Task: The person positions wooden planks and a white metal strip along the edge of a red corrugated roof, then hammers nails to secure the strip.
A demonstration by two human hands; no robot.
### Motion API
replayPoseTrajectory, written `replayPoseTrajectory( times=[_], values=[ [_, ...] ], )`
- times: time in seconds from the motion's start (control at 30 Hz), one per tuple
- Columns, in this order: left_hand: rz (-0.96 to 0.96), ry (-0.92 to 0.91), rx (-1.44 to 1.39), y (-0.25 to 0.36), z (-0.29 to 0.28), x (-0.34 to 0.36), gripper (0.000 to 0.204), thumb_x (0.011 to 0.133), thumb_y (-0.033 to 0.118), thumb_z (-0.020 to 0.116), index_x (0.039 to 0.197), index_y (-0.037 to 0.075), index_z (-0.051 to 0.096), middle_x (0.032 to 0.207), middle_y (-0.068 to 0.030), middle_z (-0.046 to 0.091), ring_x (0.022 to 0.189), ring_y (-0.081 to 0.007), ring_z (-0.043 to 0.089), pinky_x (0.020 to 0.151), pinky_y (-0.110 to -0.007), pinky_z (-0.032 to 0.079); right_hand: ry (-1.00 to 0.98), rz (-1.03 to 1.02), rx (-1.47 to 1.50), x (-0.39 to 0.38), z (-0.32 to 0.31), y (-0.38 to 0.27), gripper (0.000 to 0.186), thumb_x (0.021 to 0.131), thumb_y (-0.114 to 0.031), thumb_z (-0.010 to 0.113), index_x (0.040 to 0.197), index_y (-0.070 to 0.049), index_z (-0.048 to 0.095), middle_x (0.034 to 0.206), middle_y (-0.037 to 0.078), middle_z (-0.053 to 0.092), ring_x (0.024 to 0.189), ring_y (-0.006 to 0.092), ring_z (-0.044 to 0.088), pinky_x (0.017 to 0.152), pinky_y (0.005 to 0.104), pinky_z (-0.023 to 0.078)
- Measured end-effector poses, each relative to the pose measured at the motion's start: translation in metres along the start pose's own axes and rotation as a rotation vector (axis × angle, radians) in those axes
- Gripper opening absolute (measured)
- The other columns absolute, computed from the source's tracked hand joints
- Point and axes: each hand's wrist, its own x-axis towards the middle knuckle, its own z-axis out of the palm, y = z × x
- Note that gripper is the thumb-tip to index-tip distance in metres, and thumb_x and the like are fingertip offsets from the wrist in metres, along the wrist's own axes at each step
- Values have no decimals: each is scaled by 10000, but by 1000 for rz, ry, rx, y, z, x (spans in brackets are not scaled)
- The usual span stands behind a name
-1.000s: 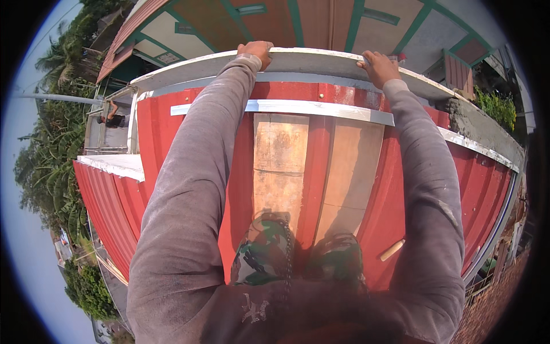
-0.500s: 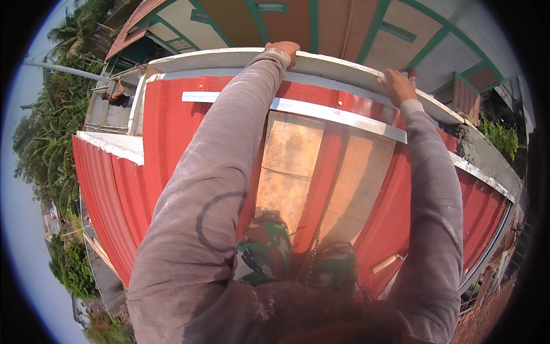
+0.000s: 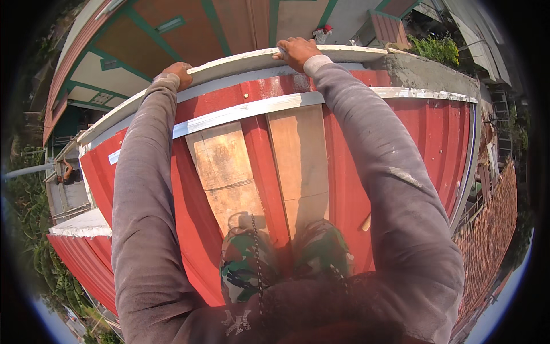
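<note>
Outdoors, in sunlight, a red ribbed metal roof point(image 3: 412, 129) spreads under both hands and runs well past them on either side. Along its far edge stands one pale ledge point(image 3: 240, 62), directly under the fingers. The left hand point(image 3: 177, 73) is clamped on it, fingers bent over the top edge; the right hand point(image 3: 298, 51) grips the same edge, well apart from the left and farther from the body.

Just nearer than the hands, one whitish strip point(image 3: 246, 112) crosses the roof, passing behind the left forearm. Nearer than the strip, two tan boards point(image 3: 222, 163) lie side by side between red ribs, each crossed by a thin dark line; the left one is blotched. Two knees in camouflage trousers point(image 3: 249, 261) are at their near ends. One wooden handle point(image 3: 366, 222) shows beside the right forearm, partly hidden by it.

A pale print point(image 3: 236, 322) marks the shirt front, well below the left hand; it is a broken line design.

Beyond the hands rises a house point(image 3: 189, 34) with green framing. Two other people are in view: one in a red cap point(image 3: 327, 27) just beyond the right hand, one far left of the left hand, near a grey pole point(image 3: 26, 171).
</note>
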Motion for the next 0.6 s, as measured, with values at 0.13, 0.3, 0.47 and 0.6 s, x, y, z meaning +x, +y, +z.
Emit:
replayPoseTrajectory(
  times=[0.13,0.3,0.47,0.6],
  values=[
    [-99,-65,130,42,-13,7,636,797,292,743,1399,87,704,1347,-165,734,1265,-374,678,1110,-403,506,-48,13,69,1,-4,14,519,1043,-574,581,1360,-179,692,1259,133,747,1263,354,665,1058,571,455],
    [130,4,-11,52,10,14,599,846,362,757,1360,55,717,1305,-198,741,1225,-344,703,1081,-400,520,-117,59,127,-3,-8,15,498,1032,-572,601,1331,-186,699,1276,117,740,1303,326,636,1108,566,409],
    [75,41,-34,47,21,17,736,855,559,796,1386,57,704,1351,-193,724,1278,-358,676,1117,-420,502,-112,61,132,-2,-4,12,504,1026,-573,614,1347,-194,696,1348,108,709,1365,316,588,1139,570,384],
    [69,18,-32,62,13,4,760,873,687,735,1350,95,736,1280,-204,749,1228,-387,696,1092,-443,516,-127,59,139,-2,-4,10,534,1027,-576,610,1424,-224,672,1373,105,701,1388,304,570,1172,568,356]
  ],
)
